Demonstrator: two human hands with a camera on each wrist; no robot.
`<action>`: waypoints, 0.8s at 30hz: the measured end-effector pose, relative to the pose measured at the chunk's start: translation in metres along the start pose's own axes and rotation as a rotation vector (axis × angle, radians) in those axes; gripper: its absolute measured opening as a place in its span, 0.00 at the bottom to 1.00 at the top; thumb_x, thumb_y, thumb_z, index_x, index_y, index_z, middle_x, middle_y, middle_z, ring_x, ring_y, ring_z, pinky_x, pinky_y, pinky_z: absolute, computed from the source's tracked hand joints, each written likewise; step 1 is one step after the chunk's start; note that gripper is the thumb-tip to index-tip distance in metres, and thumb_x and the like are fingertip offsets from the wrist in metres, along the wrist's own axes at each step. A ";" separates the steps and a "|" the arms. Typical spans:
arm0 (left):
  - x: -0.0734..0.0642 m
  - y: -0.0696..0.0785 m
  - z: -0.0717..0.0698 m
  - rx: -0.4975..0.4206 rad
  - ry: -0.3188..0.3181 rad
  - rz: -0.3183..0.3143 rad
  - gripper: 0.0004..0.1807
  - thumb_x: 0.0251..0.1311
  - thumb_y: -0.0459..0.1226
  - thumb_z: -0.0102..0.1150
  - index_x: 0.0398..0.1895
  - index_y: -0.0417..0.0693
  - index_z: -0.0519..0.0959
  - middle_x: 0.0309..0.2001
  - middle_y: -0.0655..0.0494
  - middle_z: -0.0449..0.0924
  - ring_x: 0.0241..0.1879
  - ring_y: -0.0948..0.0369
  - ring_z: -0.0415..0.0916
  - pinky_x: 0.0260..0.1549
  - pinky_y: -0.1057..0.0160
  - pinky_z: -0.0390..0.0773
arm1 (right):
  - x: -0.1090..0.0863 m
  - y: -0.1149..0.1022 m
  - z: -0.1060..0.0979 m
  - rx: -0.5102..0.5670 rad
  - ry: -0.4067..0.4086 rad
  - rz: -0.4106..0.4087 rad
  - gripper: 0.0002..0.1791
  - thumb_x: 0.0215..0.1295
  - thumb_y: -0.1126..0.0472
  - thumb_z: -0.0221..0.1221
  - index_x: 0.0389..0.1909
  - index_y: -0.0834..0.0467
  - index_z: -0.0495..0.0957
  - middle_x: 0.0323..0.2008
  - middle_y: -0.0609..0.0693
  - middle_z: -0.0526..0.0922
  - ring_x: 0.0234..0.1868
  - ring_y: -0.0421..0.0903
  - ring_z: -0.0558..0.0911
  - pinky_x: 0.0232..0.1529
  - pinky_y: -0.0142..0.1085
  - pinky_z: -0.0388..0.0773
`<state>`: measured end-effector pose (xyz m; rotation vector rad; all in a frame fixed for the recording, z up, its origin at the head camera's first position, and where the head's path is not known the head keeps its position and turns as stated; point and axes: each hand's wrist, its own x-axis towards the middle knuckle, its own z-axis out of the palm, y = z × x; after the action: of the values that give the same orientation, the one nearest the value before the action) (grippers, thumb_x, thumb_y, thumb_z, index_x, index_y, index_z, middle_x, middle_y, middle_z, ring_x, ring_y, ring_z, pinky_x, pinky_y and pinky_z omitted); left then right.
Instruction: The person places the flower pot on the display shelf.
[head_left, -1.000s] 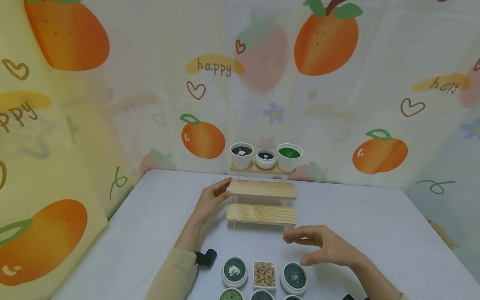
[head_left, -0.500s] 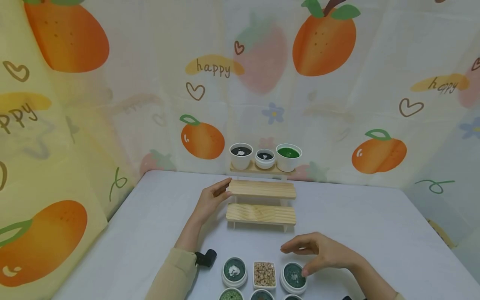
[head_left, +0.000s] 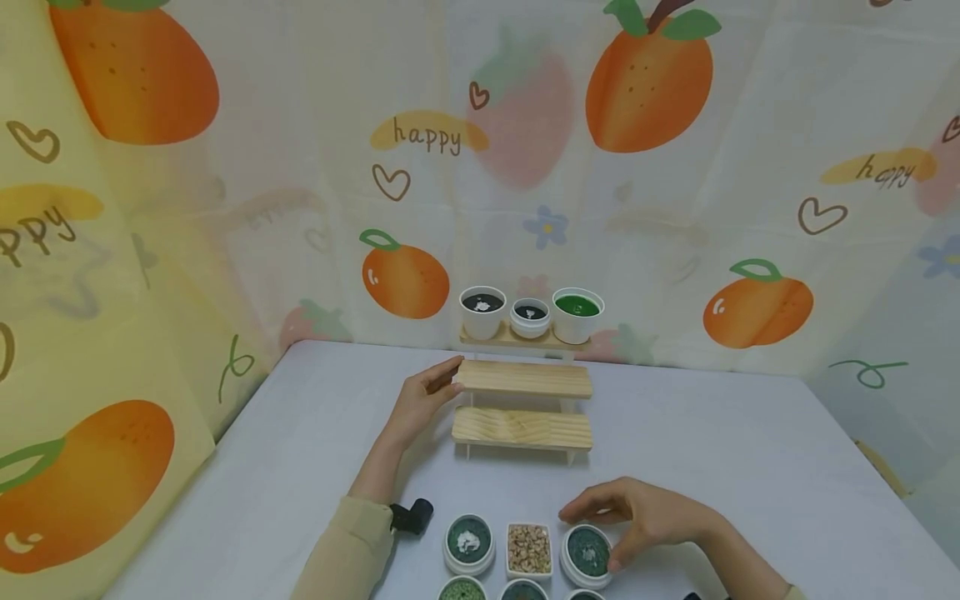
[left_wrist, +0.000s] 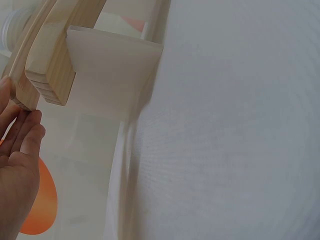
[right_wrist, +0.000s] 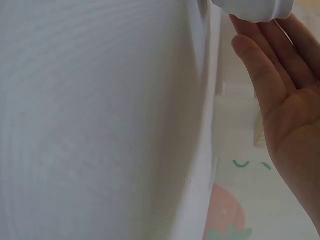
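Observation:
A three-step wooden display stand point(head_left: 522, 427) with pale supports stands at the table's back. My left hand point(head_left: 416, 408) holds the left end of its middle board point(head_left: 525, 379), thumb at the front edge and fingers behind; the left wrist view shows the fingertips against the wood point(left_wrist: 30, 100). At the front, my right hand point(head_left: 660, 518) is over a round white cup point(head_left: 588, 554) of dark green paste. Its thumb is by the right rim and its forefinger by the far rim, fingers still spread around it. In the right wrist view, fingertips overlap the white cup point(right_wrist: 257, 9).
On the stand's top step sit two cups with dark contents point(head_left: 482, 310) and a bright green one point(head_left: 577, 315). Beside the right hand's cup are a square dish of brown bits point(head_left: 529, 550) and another round cup point(head_left: 468, 543). More cups point(head_left: 461, 588) are cut off in front.
My right hand has come down and toward me, from above and behind the cup to around its rim. My left hand stays at the middle board.

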<state>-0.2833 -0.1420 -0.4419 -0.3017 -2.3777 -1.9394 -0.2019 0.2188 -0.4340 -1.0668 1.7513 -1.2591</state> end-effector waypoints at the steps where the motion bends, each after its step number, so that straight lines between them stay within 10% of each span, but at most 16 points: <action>1: 0.000 0.000 0.000 0.005 0.000 0.000 0.28 0.65 0.36 0.61 0.69 0.47 0.70 0.70 0.46 0.71 0.71 0.48 0.68 0.70 0.49 0.70 | 0.000 0.000 0.000 -0.002 -0.005 0.005 0.33 0.55 0.65 0.70 0.64 0.65 0.72 0.62 0.68 0.76 0.65 0.37 0.77 0.67 0.23 0.70; 24: 0.002 -0.003 -0.001 0.025 0.001 -0.005 0.28 0.64 0.37 0.62 0.69 0.50 0.72 0.69 0.48 0.72 0.70 0.50 0.70 0.68 0.51 0.73 | 0.002 0.004 0.001 -0.082 -0.039 0.076 0.34 0.53 0.60 0.72 0.63 0.56 0.75 0.61 0.55 0.80 0.62 0.32 0.76 0.63 0.23 0.72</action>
<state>-0.2856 -0.1434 -0.4447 -0.2931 -2.4021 -1.9099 -0.2030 0.2172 -0.4379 -1.0537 1.8098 -1.1210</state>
